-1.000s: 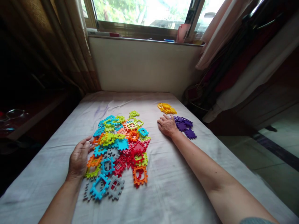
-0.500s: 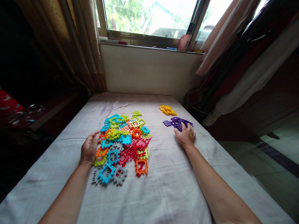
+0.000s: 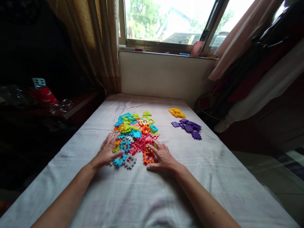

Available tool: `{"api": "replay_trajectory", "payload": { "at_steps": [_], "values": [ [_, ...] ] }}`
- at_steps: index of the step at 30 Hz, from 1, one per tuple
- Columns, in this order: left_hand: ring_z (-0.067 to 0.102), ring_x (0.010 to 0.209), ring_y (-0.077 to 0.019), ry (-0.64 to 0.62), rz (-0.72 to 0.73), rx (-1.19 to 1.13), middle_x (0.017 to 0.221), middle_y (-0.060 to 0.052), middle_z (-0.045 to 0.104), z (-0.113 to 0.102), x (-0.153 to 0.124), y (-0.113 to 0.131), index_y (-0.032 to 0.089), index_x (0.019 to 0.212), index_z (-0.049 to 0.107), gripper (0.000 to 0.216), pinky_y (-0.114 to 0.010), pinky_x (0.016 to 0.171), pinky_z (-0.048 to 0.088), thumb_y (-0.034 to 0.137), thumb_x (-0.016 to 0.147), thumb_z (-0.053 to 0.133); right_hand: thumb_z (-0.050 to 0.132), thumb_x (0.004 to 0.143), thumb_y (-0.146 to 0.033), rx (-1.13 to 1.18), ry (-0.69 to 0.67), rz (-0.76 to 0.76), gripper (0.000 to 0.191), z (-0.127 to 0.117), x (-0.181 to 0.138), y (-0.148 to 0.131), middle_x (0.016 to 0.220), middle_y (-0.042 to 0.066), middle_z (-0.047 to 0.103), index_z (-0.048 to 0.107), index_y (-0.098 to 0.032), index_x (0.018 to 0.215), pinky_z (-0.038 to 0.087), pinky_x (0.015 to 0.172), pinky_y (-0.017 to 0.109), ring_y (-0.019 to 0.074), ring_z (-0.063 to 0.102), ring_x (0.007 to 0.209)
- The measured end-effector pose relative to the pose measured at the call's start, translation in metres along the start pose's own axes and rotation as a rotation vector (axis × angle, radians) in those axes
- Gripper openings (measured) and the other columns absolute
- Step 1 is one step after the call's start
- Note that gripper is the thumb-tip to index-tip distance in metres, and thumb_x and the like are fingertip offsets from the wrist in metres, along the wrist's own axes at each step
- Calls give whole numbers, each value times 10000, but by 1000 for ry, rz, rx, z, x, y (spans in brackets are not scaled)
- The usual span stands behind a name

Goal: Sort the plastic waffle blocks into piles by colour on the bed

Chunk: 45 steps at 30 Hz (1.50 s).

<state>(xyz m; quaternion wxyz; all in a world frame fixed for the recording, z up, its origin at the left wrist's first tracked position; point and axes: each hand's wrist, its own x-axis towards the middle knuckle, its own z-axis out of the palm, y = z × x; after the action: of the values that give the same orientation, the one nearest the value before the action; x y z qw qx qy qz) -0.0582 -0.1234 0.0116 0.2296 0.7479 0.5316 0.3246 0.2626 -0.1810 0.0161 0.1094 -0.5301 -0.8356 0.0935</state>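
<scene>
A mixed heap of plastic interlocking tiles in blue, lime, orange, red and grey lies on the pale bedsheet. My left hand rests at the heap's left side, fingers spread, its thumb over a blue tile near a grey tile. On the opposite side my right hand reaches in with parted fingers over an orange tile and red tiles. Neither hand visibly grips a tile. Farther right sit a purple pile and, behind it, a yellow pile.
Beyond the bed's far end is a low wall below a window, with a pink cup on the sill. A brown curtain and a dark side table with glasses are at left. Clothes hang at right.
My right hand has left the purple pile and come to the heap's right edge; another purple tile shows there. My left hand has opened over the heap's near left. The view has turned left.
</scene>
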Motion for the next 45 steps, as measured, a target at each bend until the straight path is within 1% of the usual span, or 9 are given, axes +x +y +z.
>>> {"api": "replay_trajectory", "payload": {
  "at_steps": [2, 4, 9, 13, 19, 23, 27, 33, 45],
  "values": [
    [192, 1523, -428, -130, 104, 257, 1666, -133, 244, 10, -23, 4, 330, 1500, 452, 1027, -648, 1188, 175, 689, 592, 771, 739, 703, -719, 1, 3, 51, 974, 0, 7, -5, 1609, 183, 347, 447, -275, 1520, 273, 1156, 585, 377, 321, 1470],
    [158, 1530, -434, -156, 159, 398, 1679, -136, 198, 22, -35, 11, 342, 1537, 387, 1040, -665, 1185, 139, 649, 622, 776, 741, 719, -698, 4, 47, 101, 948, 1, 19, -13, 1586, 188, 382, 455, -266, 1513, 300, 1145, 564, 371, 351, 1453],
    [246, 1511, -388, 14, 119, 452, 1642, -155, 296, 44, -25, 25, 279, 1490, 470, 774, -629, 1199, 153, 568, 799, 665, 746, 760, -620, 25, 242, 277, 869, 16, 37, -32, 1554, 189, 421, 479, -225, 1486, 347, 1142, 499, 346, 404, 1425],
    [367, 1455, -367, 157, 129, 429, 1568, -161, 424, 46, -18, 24, 235, 1389, 573, 613, -587, 1194, 255, 546, 861, 601, 747, 766, -582, 82, 396, 272, 820, 32, 29, -30, 1550, 163, 432, 490, -240, 1466, 374, 1137, 483, 324, 421, 1416],
    [522, 1329, -311, 261, 231, 404, 1437, -128, 563, 41, -26, 18, 232, 1210, 672, 398, -504, 1130, 420, 467, 904, 569, 734, 807, -459, 193, 576, 257, 561, 43, 17, -20, 1422, 144, 567, 640, -234, 1313, 443, 1079, 470, 308, 519, 1323],
    [529, 1314, -328, 228, 254, 428, 1425, -115, 568, 43, -29, 19, 255, 1100, 720, 309, -542, 1120, 417, 437, 904, 566, 757, 794, -418, 217, 561, 205, 468, 41, 14, -23, 1336, 127, 640, 700, -233, 1221, 461, 1063, 454, 294, 571, 1259],
    [509, 1334, -341, 195, 264, 434, 1444, -113, 555, 45, -30, 19, 266, 1137, 712, 324, -569, 1125, 402, 431, 898, 569, 775, 779, -417, 188, 485, 121, 420, 37, 13, -29, 1329, 99, 656, 724, -269, 1169, 440, 1082, 476, 300, 563, 1277],
    [524, 1329, -315, 198, 295, 452, 1433, -92, 575, 44, -33, 18, 280, 1160, 695, 310, -541, 1100, 441, 393, 903, 563, 646, 869, -291, 254, 565, 159, 246, 41, 12, -26, 1229, 115, 708, 752, -228, 1081, 499, 1017, 450, 269, 641, 1159],
    [463, 1396, -336, 165, 308, 428, 1481, -110, 524, 35, -37, 27, 278, 1285, 617, 378, -581, 1164, 353, 318, 915, 552, 584, 915, -230, 535, 680, 249, 226, 30, 7, -23, 1183, 91, 737, 741, -245, 1077, 545, 990, 394, 213, 681, 1111]
  ]
}}
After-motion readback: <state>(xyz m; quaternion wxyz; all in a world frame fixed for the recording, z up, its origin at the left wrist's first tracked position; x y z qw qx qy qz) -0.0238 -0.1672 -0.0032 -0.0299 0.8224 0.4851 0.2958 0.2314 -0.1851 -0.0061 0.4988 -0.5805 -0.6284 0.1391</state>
